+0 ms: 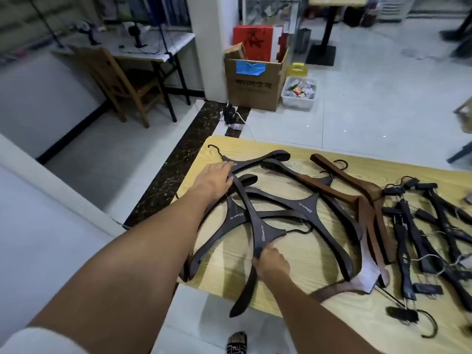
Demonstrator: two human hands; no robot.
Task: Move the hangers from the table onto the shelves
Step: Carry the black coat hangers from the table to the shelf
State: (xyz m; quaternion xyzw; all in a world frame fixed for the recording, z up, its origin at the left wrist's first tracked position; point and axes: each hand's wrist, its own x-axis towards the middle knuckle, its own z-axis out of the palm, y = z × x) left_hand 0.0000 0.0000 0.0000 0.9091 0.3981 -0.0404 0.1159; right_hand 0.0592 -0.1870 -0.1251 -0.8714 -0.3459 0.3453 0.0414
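Several dark wooden hangers (304, 208) lie crossed in a pile on the light wood table (301, 267). My right hand (272, 261) grips the nearest dark hanger (258, 226) at its lower arm, whose end sticks out over the table's front edge. My left hand (217, 178) lies flat, fingers spread, on the far hanger (252, 160) at the table's left corner. Brown wooden hangers (357, 192) lie to the right of the pile. Black clip hangers (429, 231) are heaped at the far right. No shelves are in view.
A cardboard box (255, 83) and a white bin (300, 93) stand on the tiled floor beyond the table. A wooden chair (120, 83) and a desk (153, 47) are at the back left. A white surface (38, 226) runs along the left.
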